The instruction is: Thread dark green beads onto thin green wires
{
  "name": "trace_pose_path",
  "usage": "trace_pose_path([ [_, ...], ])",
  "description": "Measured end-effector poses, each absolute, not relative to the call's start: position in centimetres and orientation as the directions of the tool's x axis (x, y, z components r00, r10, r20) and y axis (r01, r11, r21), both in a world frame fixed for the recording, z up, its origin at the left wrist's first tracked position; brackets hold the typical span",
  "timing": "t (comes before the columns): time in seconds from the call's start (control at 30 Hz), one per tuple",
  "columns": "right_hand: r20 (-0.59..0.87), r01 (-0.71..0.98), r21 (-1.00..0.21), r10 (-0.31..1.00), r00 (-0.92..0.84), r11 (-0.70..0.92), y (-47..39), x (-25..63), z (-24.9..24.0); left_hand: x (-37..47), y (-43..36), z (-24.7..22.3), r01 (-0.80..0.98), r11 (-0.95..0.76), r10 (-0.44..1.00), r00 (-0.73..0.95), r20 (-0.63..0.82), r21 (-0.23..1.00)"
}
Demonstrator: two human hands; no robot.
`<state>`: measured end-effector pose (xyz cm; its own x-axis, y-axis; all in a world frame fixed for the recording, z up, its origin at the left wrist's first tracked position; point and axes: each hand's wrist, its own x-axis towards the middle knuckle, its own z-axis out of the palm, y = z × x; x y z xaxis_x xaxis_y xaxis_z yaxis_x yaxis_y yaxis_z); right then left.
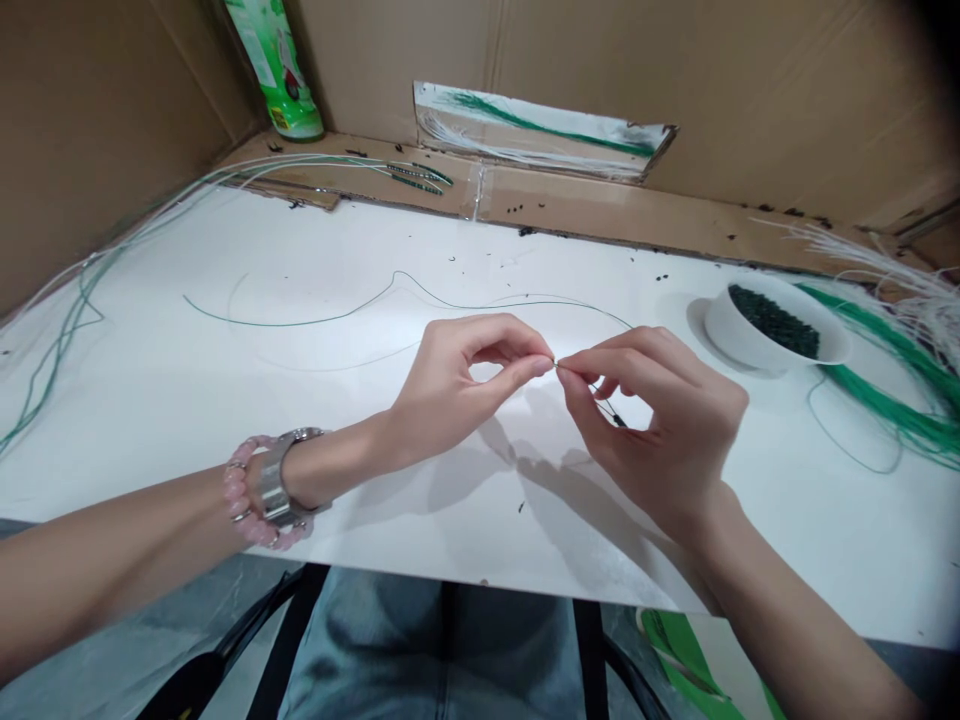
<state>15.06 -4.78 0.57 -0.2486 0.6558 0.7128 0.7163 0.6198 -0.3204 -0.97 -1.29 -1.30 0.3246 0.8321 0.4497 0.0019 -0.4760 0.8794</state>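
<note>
White bowl: standing on the table, holding a heap of small dark green pieces.
Left hand: reaching in from well left of the bowl, thumb and forefinger pinching a tiny pale bit.
Right hand: hovering between that hand and the bowl, its thumb and forefinger narrowing on the same bit, which is looking too small to make out.
Green strand: trailing over the table left of the bowl, running behind the right hand.
Green coil: lying just right of the bowl, with white strands spreading behind it.
Bottle: standing far left of and behind the bowl, its contents hiding from view.
</note>
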Motion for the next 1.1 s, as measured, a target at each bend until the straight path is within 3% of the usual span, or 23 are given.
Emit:
trace_pose_path([
  [0.17,0.727,0.722,-0.295,0.637,-0.255,0.626,-4.6,15.1,0.4,-0.9,-1.3,-1.3,-0.001,-0.447,0.842,0.338,0.421,0.895],
  [0.43,0.635,0.643,-0.511,0.755,-0.166,0.571,-4.8,15.0,0.2,-1.0,-1.3,-1.3,-0.108,-0.278,0.901,0.315,0.298,0.954],
  [0.63,0.628,0.574,-0.590,0.770,-0.116,0.568,-4.9,15.1,-0.3,-0.9,-1.4,-1.2,-0.118,-0.254,0.905,0.321,0.279,0.960],
  [0.97,0.618,0.517,-0.647,0.783,-0.075,0.560,-4.8,15.1,-0.3,-1.0,-1.3,-1.1,-0.113,-0.232,0.909,0.330,0.257,0.966],
  [1.1,0.636,0.575,-0.594,0.766,-0.093,0.562,-4.7,15.1,-0.2,-1.1,-1.2,-1.0,-0.103,-0.229,0.919,0.306,0.250,0.968],
])
